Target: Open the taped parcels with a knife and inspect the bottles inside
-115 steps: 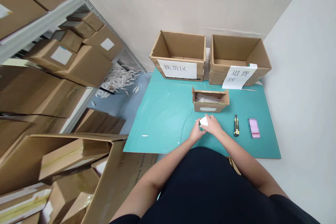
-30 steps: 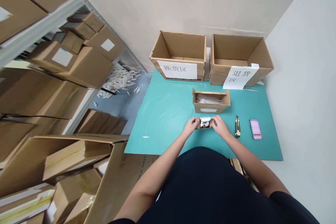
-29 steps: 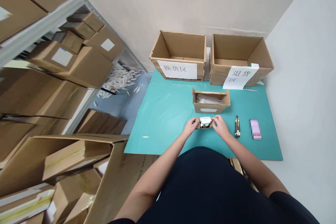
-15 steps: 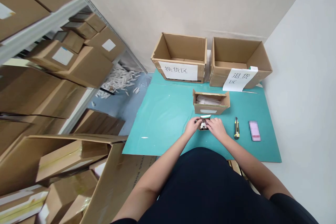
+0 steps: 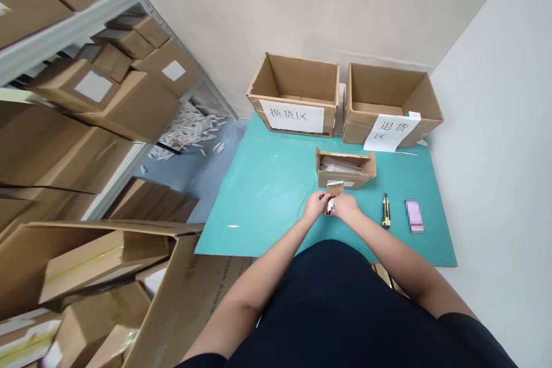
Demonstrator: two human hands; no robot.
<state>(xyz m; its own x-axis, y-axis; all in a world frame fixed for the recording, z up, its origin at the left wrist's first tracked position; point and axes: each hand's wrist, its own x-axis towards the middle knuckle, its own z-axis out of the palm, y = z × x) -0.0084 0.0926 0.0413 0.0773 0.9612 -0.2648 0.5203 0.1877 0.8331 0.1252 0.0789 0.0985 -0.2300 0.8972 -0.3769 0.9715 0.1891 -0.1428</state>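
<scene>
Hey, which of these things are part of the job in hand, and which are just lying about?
In hand: left hand and right hand holding a small cardboard box with a white item. Probably related: open carton of white packets.

Lying about: utility knife, blurred pink packet, left signed carton, right signed carton, teal mat, shelved cartons.

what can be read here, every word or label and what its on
"换货区" on the paper sign on the left carton
"退货区" on the paper sign on the right carton
pink item: pixelated, unreadable
print on the large carton at lower left: too blurred to read
</scene>
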